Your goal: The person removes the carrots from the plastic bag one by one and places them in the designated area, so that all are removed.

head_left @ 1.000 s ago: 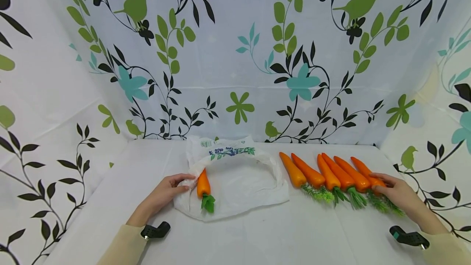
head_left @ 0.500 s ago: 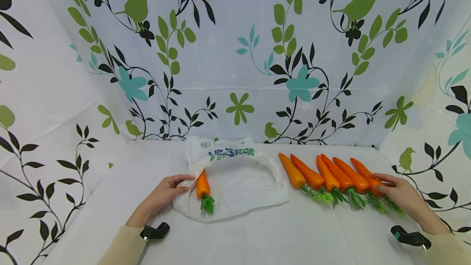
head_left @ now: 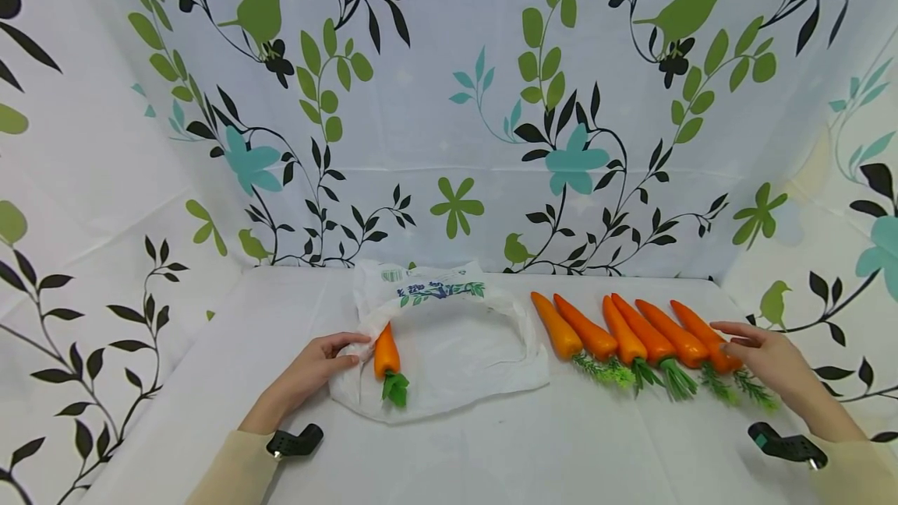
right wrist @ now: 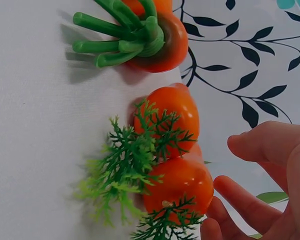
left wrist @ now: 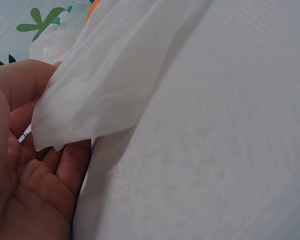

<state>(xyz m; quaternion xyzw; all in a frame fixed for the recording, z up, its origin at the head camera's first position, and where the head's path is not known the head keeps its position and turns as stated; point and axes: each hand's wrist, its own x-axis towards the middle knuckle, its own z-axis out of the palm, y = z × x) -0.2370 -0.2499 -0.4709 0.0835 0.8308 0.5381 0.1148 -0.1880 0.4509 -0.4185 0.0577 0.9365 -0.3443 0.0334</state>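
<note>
A white plastic bag (head_left: 456,380) lies flat on the table, its mouth spread wide and green and blue print near the back. My left hand (head_left: 319,369) holds the bag's left edge; the left wrist view shows the thin film (left wrist: 95,85) between thumb and fingers. One orange carrot (head_left: 387,353) with a leafy green top lies at the bag's left side, its tip under the film. At the right, several carrots lie side by side. Beside the rightmost carrot (head_left: 701,333) is my right hand (right wrist: 265,185), thumb and fingers apart, fingertips at the carrot's side; whether they touch, I cannot tell.
The other carrots (head_left: 624,333) rest just right of the bag, tips pointing back and green tops toward me. A white cloth covers the table (head_left: 533,458). Behind it hangs a patterned curtain (head_left: 407,115) with leaves and birds.
My right hand has drawn a little to the right, off the top of the rightmost carrot, and more of that carrot shows. The left hand and the bag have stayed put.
</note>
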